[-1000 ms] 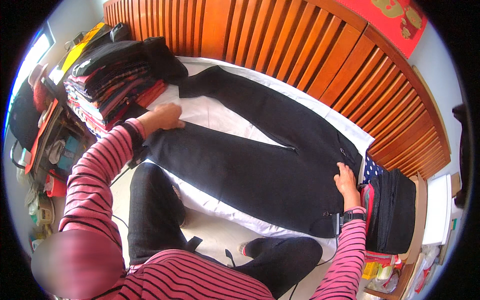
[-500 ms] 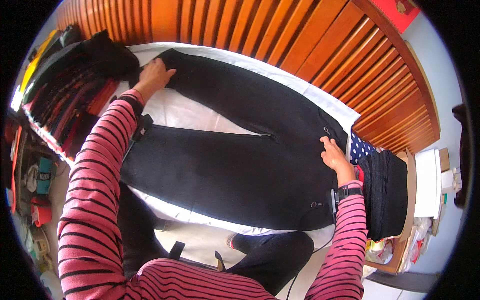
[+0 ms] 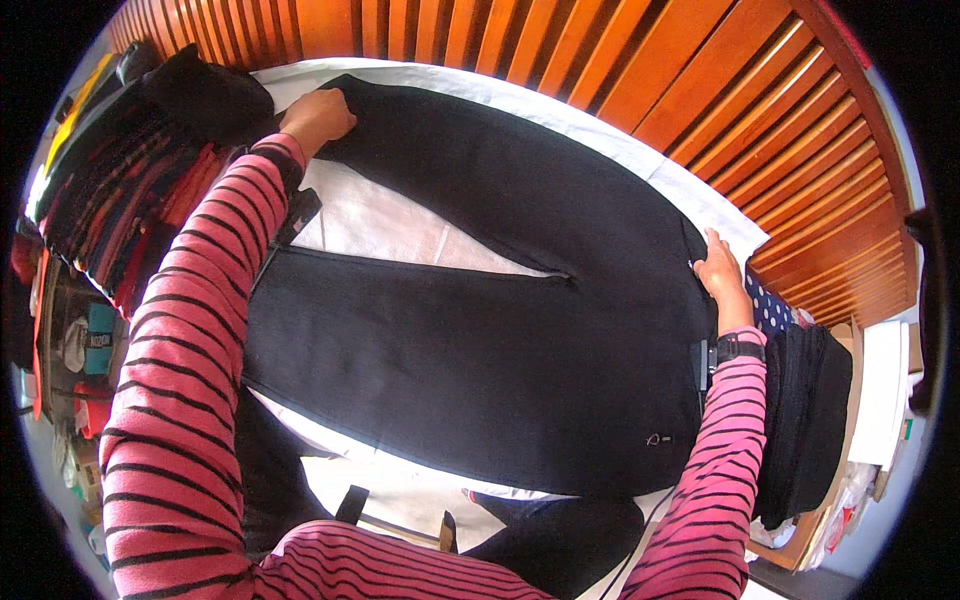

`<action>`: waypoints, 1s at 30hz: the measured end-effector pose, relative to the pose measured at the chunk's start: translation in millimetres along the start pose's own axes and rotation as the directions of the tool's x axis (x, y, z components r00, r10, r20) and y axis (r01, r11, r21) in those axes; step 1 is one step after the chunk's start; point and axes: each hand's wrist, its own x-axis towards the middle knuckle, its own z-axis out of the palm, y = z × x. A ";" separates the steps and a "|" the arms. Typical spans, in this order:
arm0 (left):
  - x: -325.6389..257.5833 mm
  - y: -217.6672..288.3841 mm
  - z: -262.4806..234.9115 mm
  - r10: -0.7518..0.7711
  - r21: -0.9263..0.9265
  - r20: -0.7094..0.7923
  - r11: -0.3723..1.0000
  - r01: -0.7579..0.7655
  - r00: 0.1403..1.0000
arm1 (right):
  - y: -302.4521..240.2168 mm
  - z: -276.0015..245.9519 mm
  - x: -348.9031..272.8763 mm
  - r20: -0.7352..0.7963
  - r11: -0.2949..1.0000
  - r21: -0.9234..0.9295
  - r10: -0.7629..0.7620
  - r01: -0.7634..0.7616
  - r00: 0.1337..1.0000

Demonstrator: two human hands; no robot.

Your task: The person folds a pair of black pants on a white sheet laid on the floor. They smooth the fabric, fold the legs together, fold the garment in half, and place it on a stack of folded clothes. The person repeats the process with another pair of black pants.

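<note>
A pair of black trousers (image 3: 480, 370) lies spread flat on a white cloth, legs to the left and waist to the right. My left hand (image 3: 320, 115) is closed on the hem end of the far leg, fingers curled at the fabric. At the far corner of the waist rests my right hand (image 3: 722, 275), its fingers stretched out and apart against the edge. Part of that hand's contact with the fabric is hidden. A small ring-like trim (image 3: 655, 439) shows near the waist's near side.
Folded dark clothes (image 3: 140, 190) are stacked at the left. A pile of folded black garments (image 3: 812, 420) stands at the right, beside a box. Behind the white cloth (image 3: 640, 150) rises an orange slatted wooden panel (image 3: 540, 45). A blue polka-dot fabric (image 3: 768, 300) shows by my right wrist.
My right hand has slid from the upper front of the trousers outward to the far waist edge. My left hand stays at the leg hem. The whole view has shifted slightly.
</note>
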 end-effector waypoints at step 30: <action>-167.8 -238.4 -49.5 0.049 -0.366 -0.537 0.886 -0.285 0.842 | 61.4 -55.0 -217.9 -0.380 0.905 0.332 -0.129 0.265 0.916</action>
